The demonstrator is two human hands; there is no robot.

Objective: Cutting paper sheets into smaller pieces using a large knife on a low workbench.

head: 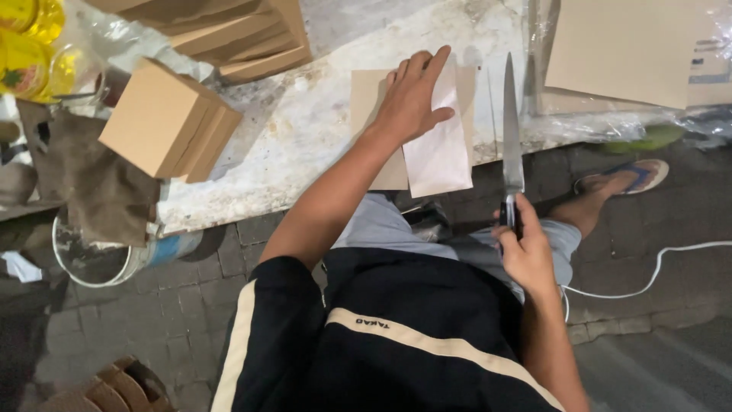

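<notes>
- Gripping the long steel knife by its dark handle, our right hand is clenching, blade pointing away.
- Our left hand is lying flat, fingers spread, pressing the folded white paper onto the brown cardboard sheet at the worn white table's edge.

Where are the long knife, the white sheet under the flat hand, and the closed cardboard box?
knife (511,122): head view, middle of the blade.
white sheet (441,160): head view, bare lower part, below the left hand (412,95).
cardboard box (156,114): head view, its top face.
</notes>
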